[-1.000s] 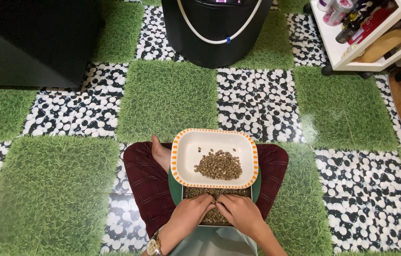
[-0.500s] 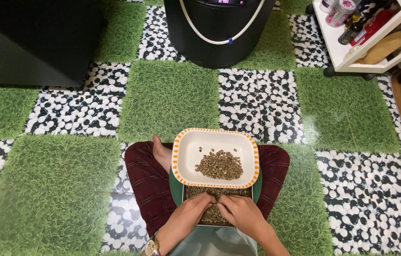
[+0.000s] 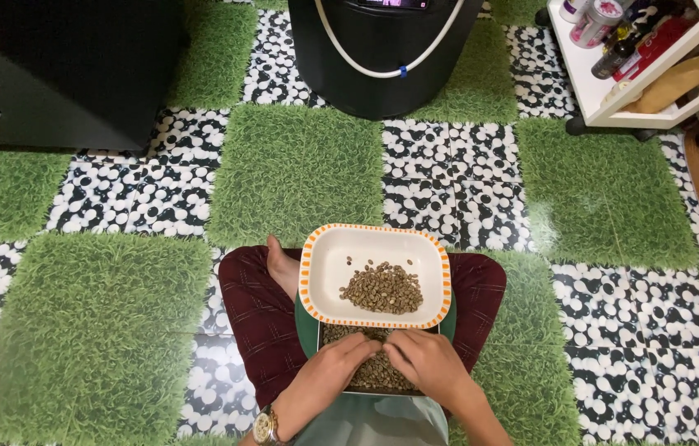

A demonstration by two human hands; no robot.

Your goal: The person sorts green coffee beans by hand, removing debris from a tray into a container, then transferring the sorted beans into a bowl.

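Both hands lay together, fingers curled loosely into the green beans (image 3: pixel 376 373) of a shallow tray (image 3: pixel 445 330) on the lap: left hand (image 3: pixel 334 367), right hand (image 3: pixel 425 365). Just beyond them sat the orange-rimmed white dish (image 3: pixel 324 264), within easy reach for picked beans.

Dish (image 3: pixel 314 272) behind tray (image 3: pixel 446 330); beans (image 3: pixel 382 287) in dish

Bright, even indoor light, soft shadows, faint glare on the glossy floor tiles (image 3: pixel 547 223), edges slightly bowed.
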